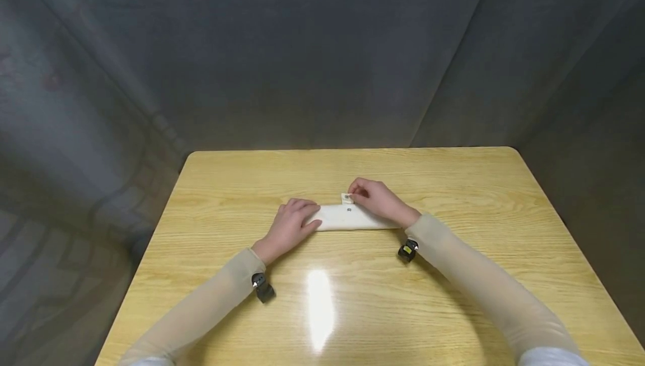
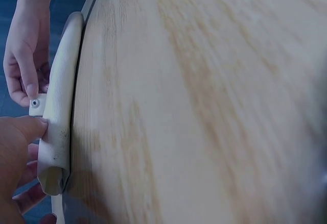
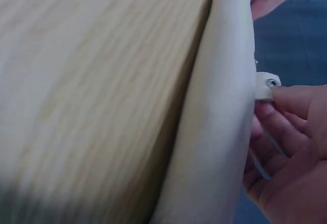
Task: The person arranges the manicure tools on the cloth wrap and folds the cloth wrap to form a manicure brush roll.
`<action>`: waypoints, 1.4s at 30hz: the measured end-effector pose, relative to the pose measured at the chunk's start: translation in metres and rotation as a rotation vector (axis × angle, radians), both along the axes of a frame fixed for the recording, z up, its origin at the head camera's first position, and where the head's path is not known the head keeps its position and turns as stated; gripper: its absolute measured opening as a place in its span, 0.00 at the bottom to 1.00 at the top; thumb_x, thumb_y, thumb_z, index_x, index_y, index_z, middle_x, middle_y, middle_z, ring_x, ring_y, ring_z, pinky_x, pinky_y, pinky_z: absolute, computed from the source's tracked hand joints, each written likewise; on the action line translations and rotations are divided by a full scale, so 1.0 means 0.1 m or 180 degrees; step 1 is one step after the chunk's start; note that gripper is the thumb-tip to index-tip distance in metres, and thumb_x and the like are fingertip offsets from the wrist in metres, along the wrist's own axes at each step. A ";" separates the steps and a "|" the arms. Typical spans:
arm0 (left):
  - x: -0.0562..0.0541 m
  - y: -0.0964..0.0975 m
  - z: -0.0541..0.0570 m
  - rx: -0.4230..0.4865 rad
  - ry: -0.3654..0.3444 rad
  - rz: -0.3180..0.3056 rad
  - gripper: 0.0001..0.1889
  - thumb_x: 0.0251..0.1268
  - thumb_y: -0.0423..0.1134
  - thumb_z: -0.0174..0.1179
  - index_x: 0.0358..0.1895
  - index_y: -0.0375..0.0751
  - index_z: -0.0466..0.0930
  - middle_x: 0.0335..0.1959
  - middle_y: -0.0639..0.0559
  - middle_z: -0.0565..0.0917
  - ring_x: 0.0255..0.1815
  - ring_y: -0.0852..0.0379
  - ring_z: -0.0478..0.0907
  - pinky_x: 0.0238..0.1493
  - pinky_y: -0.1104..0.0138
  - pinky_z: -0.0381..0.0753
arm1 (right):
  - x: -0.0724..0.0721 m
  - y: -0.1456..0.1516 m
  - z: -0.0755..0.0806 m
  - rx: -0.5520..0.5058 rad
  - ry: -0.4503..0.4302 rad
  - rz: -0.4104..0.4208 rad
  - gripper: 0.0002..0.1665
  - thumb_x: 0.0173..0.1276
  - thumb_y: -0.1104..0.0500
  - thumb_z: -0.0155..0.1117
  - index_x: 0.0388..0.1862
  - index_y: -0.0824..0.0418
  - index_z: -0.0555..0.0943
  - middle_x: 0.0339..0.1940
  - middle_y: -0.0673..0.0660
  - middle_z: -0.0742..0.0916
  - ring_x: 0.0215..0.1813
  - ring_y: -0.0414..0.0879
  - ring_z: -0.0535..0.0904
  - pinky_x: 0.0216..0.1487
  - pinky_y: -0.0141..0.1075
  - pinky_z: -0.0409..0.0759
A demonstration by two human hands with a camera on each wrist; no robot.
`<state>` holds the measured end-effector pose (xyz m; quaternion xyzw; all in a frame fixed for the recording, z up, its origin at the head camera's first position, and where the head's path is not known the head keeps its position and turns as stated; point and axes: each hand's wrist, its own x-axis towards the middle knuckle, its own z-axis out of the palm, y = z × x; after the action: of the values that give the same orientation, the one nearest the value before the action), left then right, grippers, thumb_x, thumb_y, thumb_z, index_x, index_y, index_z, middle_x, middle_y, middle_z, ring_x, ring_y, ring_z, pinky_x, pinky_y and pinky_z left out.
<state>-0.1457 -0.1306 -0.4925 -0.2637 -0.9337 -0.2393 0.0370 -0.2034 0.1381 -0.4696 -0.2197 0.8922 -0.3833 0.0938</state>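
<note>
A white roll of ribbed material (image 1: 347, 220) lies across the middle of the table, its hollow left end showing in the left wrist view. From its far edge a short strap tab (image 3: 263, 84) with a metal snap sticks out; a small stud (image 1: 349, 209) sits on the roll close to it. My left hand (image 1: 289, 224) grips the roll's left end, thumb on one long side and fingers on the other. With thumb and fingertips my right hand (image 1: 379, 201) pinches the tab, and its wrist passes over the roll's right part, hiding some of it.
The wooden table (image 1: 242, 321) has rounded far corners and a bright reflection near the front. Dark grey curtains (image 1: 302, 64) hang behind it and at both sides. Black wrist cameras (image 1: 407, 250) are strapped over the beige sleeves (image 1: 484, 282).
</note>
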 end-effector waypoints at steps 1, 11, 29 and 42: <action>0.00 0.00 0.01 0.0003 -0.0006 0.0002 0.21 0.68 0.49 0.62 0.59 0.43 0.81 0.58 0.48 0.80 0.58 0.48 0.73 0.51 0.52 0.69 | 0.01 0.01 0.00 -0.0002 0.0026 0.0000 0.04 0.73 0.59 0.61 0.44 0.56 0.80 0.37 0.49 0.85 0.41 0.44 0.80 0.47 0.41 0.77; 0.00 -0.03 -0.01 0.0103 0.0012 0.0052 0.21 0.67 0.50 0.64 0.58 0.45 0.82 0.56 0.49 0.81 0.57 0.50 0.74 0.50 0.54 0.67 | 0.13 0.04 0.01 -0.0114 0.0203 0.0195 0.06 0.71 0.61 0.63 0.45 0.55 0.83 0.38 0.47 0.86 0.39 0.43 0.80 0.44 0.40 0.78; -0.02 -0.04 -0.04 0.0150 0.0020 0.0038 0.21 0.67 0.51 0.63 0.58 0.46 0.82 0.55 0.50 0.81 0.56 0.50 0.74 0.49 0.55 0.68 | 0.22 0.10 -0.04 0.0109 0.0683 0.0516 0.06 0.69 0.63 0.66 0.43 0.55 0.85 0.43 0.47 0.85 0.45 0.41 0.79 0.48 0.38 0.77; -0.02 -0.04 -0.04 0.0171 -0.0003 0.0047 0.21 0.67 0.51 0.64 0.58 0.45 0.82 0.56 0.49 0.81 0.56 0.49 0.73 0.50 0.54 0.68 | 0.24 0.07 -0.04 0.0320 0.1041 0.0615 0.05 0.66 0.63 0.69 0.40 0.55 0.87 0.41 0.49 0.86 0.45 0.43 0.81 0.48 0.40 0.78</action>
<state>-0.1473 -0.1344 -0.4968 -0.2556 -0.9289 -0.2642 0.0454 -0.1794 0.1452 -0.4738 -0.3587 0.8883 -0.2867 -0.0052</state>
